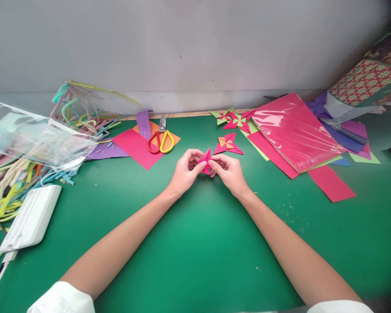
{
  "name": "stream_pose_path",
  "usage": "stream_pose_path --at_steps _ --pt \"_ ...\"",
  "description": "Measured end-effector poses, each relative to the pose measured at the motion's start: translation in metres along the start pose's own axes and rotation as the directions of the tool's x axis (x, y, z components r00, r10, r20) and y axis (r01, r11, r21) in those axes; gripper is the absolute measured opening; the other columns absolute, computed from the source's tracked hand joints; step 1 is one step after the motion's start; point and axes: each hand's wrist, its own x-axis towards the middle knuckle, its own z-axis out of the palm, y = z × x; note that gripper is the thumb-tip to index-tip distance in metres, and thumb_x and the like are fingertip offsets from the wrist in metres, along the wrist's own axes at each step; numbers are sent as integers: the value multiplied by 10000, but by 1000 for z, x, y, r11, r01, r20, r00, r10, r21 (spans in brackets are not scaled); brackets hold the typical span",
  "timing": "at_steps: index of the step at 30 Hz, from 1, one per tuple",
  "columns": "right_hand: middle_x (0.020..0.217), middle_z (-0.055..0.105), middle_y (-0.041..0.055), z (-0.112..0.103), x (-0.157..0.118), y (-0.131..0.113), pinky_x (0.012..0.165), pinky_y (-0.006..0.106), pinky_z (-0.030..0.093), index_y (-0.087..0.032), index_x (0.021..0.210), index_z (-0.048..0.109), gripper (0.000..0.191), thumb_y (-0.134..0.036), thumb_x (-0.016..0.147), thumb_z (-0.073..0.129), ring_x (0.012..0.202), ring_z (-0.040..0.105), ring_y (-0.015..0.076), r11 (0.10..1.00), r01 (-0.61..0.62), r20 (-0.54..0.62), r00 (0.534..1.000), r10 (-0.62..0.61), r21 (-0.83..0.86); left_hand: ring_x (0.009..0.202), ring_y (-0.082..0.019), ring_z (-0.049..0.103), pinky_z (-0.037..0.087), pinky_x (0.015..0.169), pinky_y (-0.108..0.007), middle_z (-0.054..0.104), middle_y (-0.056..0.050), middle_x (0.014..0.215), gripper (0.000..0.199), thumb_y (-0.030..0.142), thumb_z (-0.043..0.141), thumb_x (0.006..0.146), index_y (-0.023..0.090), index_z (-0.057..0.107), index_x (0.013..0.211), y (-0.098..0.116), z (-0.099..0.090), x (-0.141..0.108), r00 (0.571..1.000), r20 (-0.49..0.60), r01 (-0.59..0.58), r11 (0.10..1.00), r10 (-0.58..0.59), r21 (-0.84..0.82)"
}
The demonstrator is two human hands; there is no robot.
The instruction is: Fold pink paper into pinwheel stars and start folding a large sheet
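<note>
A small folded piece of pink paper (207,155) is held up between both hands over the middle of the green table. My left hand (188,170) pinches its left side between thumb and fingers. My right hand (228,171) grips its right side, the thumb pressed on the front. The paper's top comes to a point, and its lower part is partly covered by the thumbs. Just behind my right hand lies a folded pink paper star with an orange centre (228,144). Farther back rest more folded stars in pink and green (239,121).
Scissors with red and yellow handles (162,138) lie on pink and orange paper sheets (143,152). At the right is a plastic-wrapped pack of pink paper (298,132). Colourful pipe cleaners (22,174), a clear plastic bag (35,137) and a white box with a cable (32,217) crowd the left.
</note>
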Motion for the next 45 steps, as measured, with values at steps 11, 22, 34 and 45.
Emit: stream_pose_path --at_steps 11,22,34,45 --pt "704 663 4 0 -2 2 603 296 552 -206 874 714 311 -515 891 740 612 616 155 996 17 60 998 -12 -87 704 -155 612 475 659 -264 660 -11 780 311 487 619 986 195 625 879 3 0 -7 1000 -12 -8 970 12 242" --pt "717 648 12 -3 -2 2 598 302 507 -215 785 676 328 -519 860 775 638 588 163 993 70 -46 996 -75 -93 642 -127 530 401 628 -250 661 8 738 280 406 606 995 186 634 824 12 3 -9 987 156 -94 929 40 359" --pt "726 662 25 -9 1 0 570 287 501 -202 827 730 371 -550 941 674 625 609 155 991 14 -39 999 -9 130 647 -152 603 447 612 -259 666 -8 724 299 447 606 993 187 635 848 5 1 -8 980 193 -14 956 -44 293" --pt "676 617 -9 -5 1 2 562 280 458 -204 760 680 338 -502 900 757 593 540 138 997 73 -10 997 -72 11 678 -140 596 444 636 -245 664 -4 752 311 461 622 986 179 641 857 5 1 -9 983 178 -12 954 -43 299"
